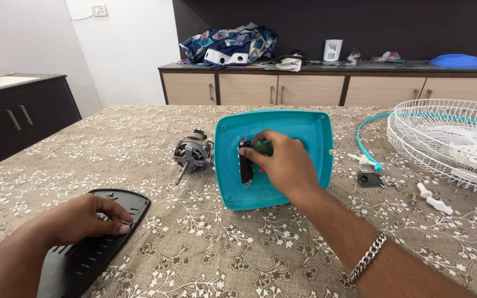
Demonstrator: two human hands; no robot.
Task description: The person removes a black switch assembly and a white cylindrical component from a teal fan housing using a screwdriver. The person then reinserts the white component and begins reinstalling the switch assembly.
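**Working inside the teal housing, other hand on the black cover**

Reaching into a teal, square, rounded-corner plastic housing [299,129] lying open side up near the middle of a table under a beige cloth with a white floral print [205,243]. Right hand [282,163] inside the housing, fingertips pinched together on a narrow black upright component [245,165] set in its centre; a patch of green just behind the fingers, too hidden to identify. Steel chain bracelet [368,256] on the right wrist.

Left hand [84,218] resting well apart, at the near left, fingers curled with tips pressed down on a flat black slotted plastic cover [78,259]; whether anything small sits under the fingertips, cannot tell.

Just left of the housing, touching or nearly touching its rim: small grey electric motor with exposed copper windings and a steel shaft [193,154]. To the right: white wire fan guard [448,138], teal plastic ring strip [365,146], small black part [370,179], white plastic pegs [434,201].
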